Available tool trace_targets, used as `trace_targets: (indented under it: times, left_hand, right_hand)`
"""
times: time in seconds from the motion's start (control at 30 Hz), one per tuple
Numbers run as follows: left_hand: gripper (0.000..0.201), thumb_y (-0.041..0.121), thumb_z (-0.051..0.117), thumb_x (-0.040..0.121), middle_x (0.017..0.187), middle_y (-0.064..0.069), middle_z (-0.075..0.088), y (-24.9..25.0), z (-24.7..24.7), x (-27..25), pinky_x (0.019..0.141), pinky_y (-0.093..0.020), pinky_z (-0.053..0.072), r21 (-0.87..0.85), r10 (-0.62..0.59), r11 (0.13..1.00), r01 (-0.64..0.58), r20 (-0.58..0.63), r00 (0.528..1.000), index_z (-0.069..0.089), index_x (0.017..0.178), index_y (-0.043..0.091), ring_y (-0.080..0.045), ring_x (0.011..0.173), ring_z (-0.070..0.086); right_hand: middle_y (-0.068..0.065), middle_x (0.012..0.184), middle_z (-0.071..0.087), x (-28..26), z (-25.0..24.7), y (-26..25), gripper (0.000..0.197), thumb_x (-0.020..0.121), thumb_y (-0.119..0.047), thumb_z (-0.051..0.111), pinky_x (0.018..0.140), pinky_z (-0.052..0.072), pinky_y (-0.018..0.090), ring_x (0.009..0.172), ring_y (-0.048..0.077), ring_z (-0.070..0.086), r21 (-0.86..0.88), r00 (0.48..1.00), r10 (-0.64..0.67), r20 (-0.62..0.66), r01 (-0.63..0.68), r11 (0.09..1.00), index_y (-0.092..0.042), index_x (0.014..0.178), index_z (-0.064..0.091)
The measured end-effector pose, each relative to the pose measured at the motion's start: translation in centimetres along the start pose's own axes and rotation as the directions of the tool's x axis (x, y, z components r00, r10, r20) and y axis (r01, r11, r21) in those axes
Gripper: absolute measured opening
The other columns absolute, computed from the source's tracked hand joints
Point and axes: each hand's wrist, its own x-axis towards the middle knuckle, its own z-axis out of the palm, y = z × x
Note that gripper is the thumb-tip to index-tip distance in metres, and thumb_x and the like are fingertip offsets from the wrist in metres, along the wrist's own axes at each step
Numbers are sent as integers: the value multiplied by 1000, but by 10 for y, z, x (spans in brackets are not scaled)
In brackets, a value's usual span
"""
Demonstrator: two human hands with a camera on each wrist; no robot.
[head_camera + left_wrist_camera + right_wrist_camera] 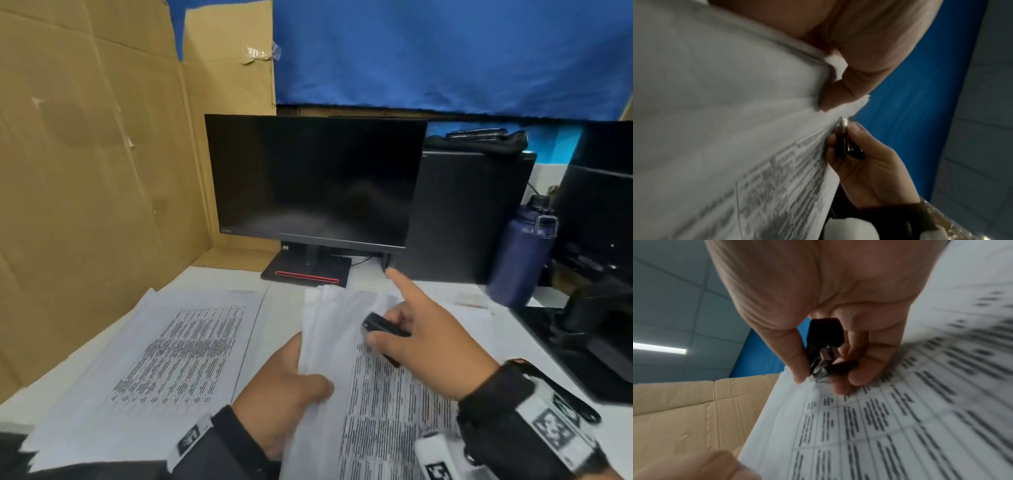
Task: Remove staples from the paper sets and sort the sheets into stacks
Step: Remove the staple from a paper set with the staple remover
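Observation:
A stapled paper set (380, 404) with printed tables lies raised in front of me. My left hand (294, 373) grips its folded-back blank sheets (325, 315), the thumb (838, 95) pressing near the top corner. My right hand (388, 337) pinches a black staple remover (380, 324) between thumb and fingers, index finger stretched out toward the monitor. In the right wrist view the staple remover (824, 352) has its metal tip at the paper set's (890, 426) upper corner. The staple itself is not visible. A stack of loose printed sheets (164, 356) lies on the desk to the left.
A dark monitor (315, 181) stands behind the papers, with a black computer tower (469, 216) and a blue water bottle (520, 253) to its right. Cardboard panels (96, 171) wall off the left side. More dark equipment (596, 240) crowds the right edge.

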Motion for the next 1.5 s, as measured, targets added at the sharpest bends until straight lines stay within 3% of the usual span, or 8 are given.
trace_targets:
  times: [0.17,0.33,0.57,0.9,1.2,1.33,1.43,1.5]
  left_hand:
    - [49,4,75,66,110,-24,76,7,-4,-6,90,-54,59,4,-36,999,35,90,995,71,115,6,-42,98,74]
    - [40,19,77,76,114,-25,75,23,1,-9,100,-53,56,-28,1,1000,1,55,999,77,112,2,-44,110,70]
    - [17,13,66,97,102,-25,77,26,9,-14,99,-61,54,-28,47,998,-52,-162,986,80,98,4,-44,98,74]
    - [23,13,66,90,108,-30,74,22,26,-24,87,-46,60,-193,67,978,-75,-47,997,78,104,-1,-42,98,74]
    - [19,18,65,95,105,-19,79,17,26,-29,96,-49,57,-24,209,977,-211,-53,976,81,103,12,-36,101,76]
    - [19,25,68,90,105,-15,79,13,29,-31,98,-49,55,25,286,958,-285,-35,958,81,101,17,-33,102,75]
    - [26,28,66,89,110,-13,79,11,29,-31,105,-55,51,19,301,953,-301,-12,953,80,107,16,-33,109,73]
    - [29,28,66,89,114,-12,78,11,29,-31,110,-56,47,10,295,955,-295,-6,955,78,112,15,-32,113,71]
  right_hand:
    - [-8,91,71,2,5,-5,27,75,-29,82,82,58,40,83,10,69,-33,1000,21,-10,-21,999,-35,95,64]
    - [-14,93,68,-14,16,-15,32,74,-29,79,82,54,26,85,1,65,-63,997,-58,42,61,996,-40,98,60]
    - [-25,102,51,-43,48,-18,38,93,-26,65,83,40,12,102,-4,50,-142,956,-256,-143,236,961,-43,116,41]
    - [-16,105,50,-54,55,-2,23,88,-25,63,84,37,3,102,1,53,-93,847,-354,-397,347,933,-32,106,51]
    - [-12,103,48,-56,51,-2,26,88,-20,63,85,39,10,100,11,54,-160,837,-411,-360,379,912,-30,109,50]
    - [-14,102,55,-58,51,-5,24,89,-21,68,82,42,8,99,7,58,11,868,-304,-394,335,942,-37,99,53]
    - [-9,99,64,-57,49,-9,23,90,-17,72,84,51,27,97,12,62,245,928,-179,-328,266,932,-32,98,58]
    - [-11,102,61,-57,47,-11,19,92,-21,69,84,49,23,99,10,60,142,903,-237,-357,304,942,-33,99,57]
